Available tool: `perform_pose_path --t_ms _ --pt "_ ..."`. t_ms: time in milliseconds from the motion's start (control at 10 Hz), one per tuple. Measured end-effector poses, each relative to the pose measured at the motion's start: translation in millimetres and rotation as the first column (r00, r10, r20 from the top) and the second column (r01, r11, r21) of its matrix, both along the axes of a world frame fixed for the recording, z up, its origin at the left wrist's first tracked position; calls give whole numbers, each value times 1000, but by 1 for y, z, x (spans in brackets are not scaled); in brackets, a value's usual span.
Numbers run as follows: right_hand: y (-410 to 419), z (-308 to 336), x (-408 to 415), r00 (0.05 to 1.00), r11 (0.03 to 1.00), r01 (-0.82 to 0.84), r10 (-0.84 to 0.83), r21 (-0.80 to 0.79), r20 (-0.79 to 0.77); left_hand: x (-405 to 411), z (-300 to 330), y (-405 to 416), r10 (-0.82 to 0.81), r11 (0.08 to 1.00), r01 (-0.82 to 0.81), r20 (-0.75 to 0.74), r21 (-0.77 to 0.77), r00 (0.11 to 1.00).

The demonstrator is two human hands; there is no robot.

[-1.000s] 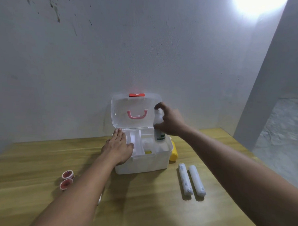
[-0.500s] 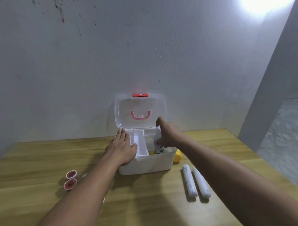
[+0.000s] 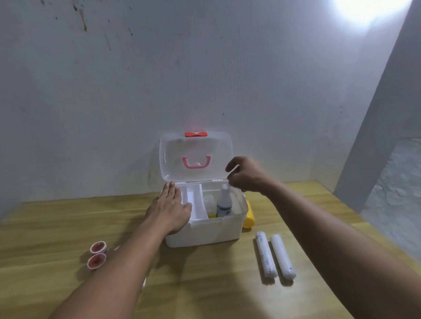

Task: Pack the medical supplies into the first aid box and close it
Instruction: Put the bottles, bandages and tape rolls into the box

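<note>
The white first aid box (image 3: 207, 231) stands on the wooden table with its clear lid (image 3: 194, 148) raised against the wall. A white bottle (image 3: 224, 201) stands upright inside the box's right half. My left hand (image 3: 169, 208) lies flat on the box's left rim, fingers together. My right hand (image 3: 247, 176) hovers just above and right of the bottle, fingers loosely curled and holding nothing. Two white gauze rolls (image 3: 275, 257) lie side by side on the table right of the box. Two small red-capped tape rolls (image 3: 98, 255) sit to the left.
A yellow object (image 3: 248, 217) peeks out behind the box's right side. The grey wall stands directly behind the box. The table's right edge (image 3: 364, 228) runs close to my right arm, with floor beyond it.
My right hand lowered the bottle into the box, let go of it, and lifted up and to the right. My left hand stayed on the rim.
</note>
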State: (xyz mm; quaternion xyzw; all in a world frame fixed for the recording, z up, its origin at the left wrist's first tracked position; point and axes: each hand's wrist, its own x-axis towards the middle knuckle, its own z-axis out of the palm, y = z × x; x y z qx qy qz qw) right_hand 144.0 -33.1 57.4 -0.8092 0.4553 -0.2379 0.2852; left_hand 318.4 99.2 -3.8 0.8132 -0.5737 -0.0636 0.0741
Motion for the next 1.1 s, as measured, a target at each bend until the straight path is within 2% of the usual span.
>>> perform_pose_path --t_ms 100,200,300,400,500,600,700,800,900,1000,1100 --pt "-10 -7 -15 980 978 197 -199 -61 -12 1 -1 -1 1 1000 -1 3 -1 1000" --pt "-10 -35 -24 947 965 240 -208 107 -246 2 -2 -2 4 1000 -4 2 0 1000" --pt "-10 -57 -28 939 907 296 -219 300 -264 2 -2 -2 5 1000 -5 1 -1 1000" --pt "-11 -60 -33 951 861 308 -259 405 -171 2 -3 -2 3 1000 -3 4 -2 1000" --pt "-9 -47 -43 951 869 306 -296 388 -87 2 -3 -2 0 1000 0 -2 -3 1000" --pt "-8 -21 -48 942 918 293 -325 268 82 2 -4 -2 1 1000 -1 -4 -10 1000" --pt "2 10 -50 933 959 229 -264 165 243 2 -4 -3 3 1000 -3 1 -7 1000" --pt "18 33 -46 957 994 85 -101 71 272 2 -3 -3 6 1000 -6 -4 -3 1000" --pt "39 38 -36 974 998 -55 51 13 220 2 -2 -2 4 1000 -4 -1 -3 1000" --pt "55 28 -22 982 988 -156 157 -20 102 1 -1 -2 4 1000 -4 3 -9 1000" --pt "62 10 -12 978 975 -201 196 -93 -67 1 -2 -1 7 1000 -7 2 -11 1000"
